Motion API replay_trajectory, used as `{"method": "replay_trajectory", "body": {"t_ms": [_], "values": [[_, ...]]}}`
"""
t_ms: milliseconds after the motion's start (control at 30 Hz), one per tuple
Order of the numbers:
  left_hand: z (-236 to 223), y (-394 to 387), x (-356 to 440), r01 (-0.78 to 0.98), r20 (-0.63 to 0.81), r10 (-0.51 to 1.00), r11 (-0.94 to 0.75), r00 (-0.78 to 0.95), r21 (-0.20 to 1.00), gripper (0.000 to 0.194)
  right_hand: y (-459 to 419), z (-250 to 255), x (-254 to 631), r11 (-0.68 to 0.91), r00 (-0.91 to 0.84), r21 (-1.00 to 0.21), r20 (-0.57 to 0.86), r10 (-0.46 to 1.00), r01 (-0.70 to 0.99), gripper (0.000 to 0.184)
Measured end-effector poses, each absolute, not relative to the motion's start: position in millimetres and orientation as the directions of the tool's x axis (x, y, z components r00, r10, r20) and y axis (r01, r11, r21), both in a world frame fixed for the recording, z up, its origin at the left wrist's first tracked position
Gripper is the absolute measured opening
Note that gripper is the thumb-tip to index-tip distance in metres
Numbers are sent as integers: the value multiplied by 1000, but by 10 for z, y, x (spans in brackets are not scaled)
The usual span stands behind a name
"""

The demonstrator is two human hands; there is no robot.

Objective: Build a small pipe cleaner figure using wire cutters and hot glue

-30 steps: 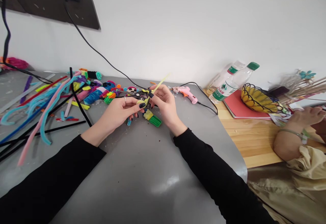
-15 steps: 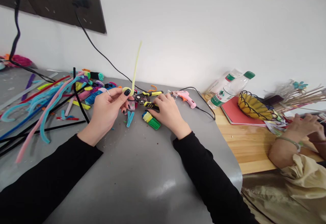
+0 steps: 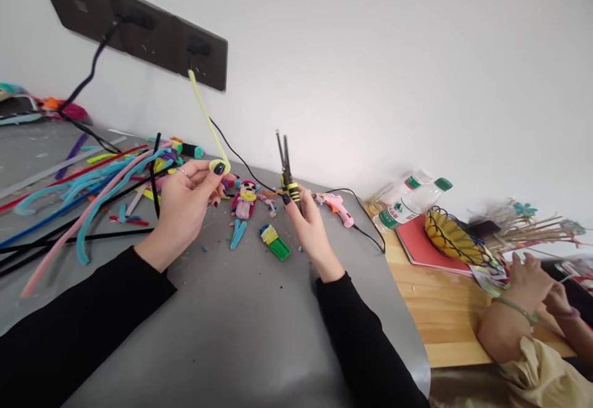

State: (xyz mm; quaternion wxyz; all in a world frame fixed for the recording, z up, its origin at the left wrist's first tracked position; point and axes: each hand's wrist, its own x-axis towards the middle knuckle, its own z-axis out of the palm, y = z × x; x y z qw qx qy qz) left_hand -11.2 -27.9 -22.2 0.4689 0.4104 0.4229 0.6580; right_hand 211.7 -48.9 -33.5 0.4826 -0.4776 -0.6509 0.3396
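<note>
My left hand [image 3: 188, 201] pinches a pale yellow pipe cleaner [image 3: 206, 114] between thumb and fingers; its lower end is coiled and the rest sticks up. My right hand [image 3: 310, 225] is closed round the black-and-yellow handles of a pair of pliers [image 3: 287, 170], whose jaws point upward. On the grey mat between my hands lies a small doll [image 3: 245, 205] made of pipe cleaners, with a pink body and light blue legs. A green, yellow and blue pipe-cleaner piece [image 3: 275, 242] rests to its right, below the pliers.
Loose pipe cleaners [image 3: 99, 188] in many colours spread over the left side. A pink glue gun [image 3: 340, 209] with a black cord lies at the right. Beyond are plastic bottles [image 3: 403, 210], a red folder [image 3: 414, 244] and a yellow basket [image 3: 449, 238]. Another person's hands [image 3: 530, 287] work at far right.
My right hand has lifted the pliers off the mat and turned the jaws upward, uncovering the doll. My left hand still pinches the pipe cleaner, which now leans left. The view has shifted.
</note>
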Motion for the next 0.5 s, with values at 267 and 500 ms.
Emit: {"method": "replay_trajectory", "body": {"t_ms": [267, 500], "values": [[-308, -256, -126, -235, 152, 978, -182, -140, 955, 35, -526, -251, 2126, 120, -189, -992, 127, 974, -49, 41], [-295, -246, -95, -226, 144, 982, -169, -122, 959, 43, -534, -267, 2151, 236, -142, -971, 230, 963, 29, 44]]}}
